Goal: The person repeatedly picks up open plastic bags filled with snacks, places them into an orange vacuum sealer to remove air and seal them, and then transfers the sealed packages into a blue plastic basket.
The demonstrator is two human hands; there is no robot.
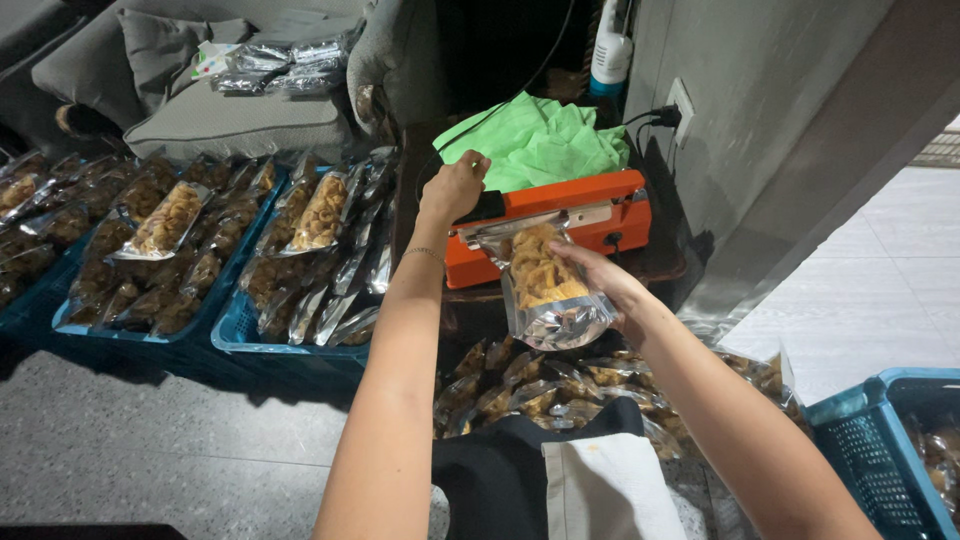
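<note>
An orange heat sealer point(590, 215) sits on a low dark stand ahead of me. My left hand point(452, 190) presses down on the black handle at its left end. A clear and silver pouch of fried snacks point(545, 290) has its top edge clamped under the sealer's bar. My right hand point(600, 280) cradles this pouch from the right side and below.
Blue crates point(240, 335) full of filled snack pouches stand on the left. More pouches point(520, 385) lie piled below the sealer. Another blue crate point(880, 440) is at the lower right. A green cloth point(540, 145) lies behind the sealer, beside a grey wall with a socket point(680, 105).
</note>
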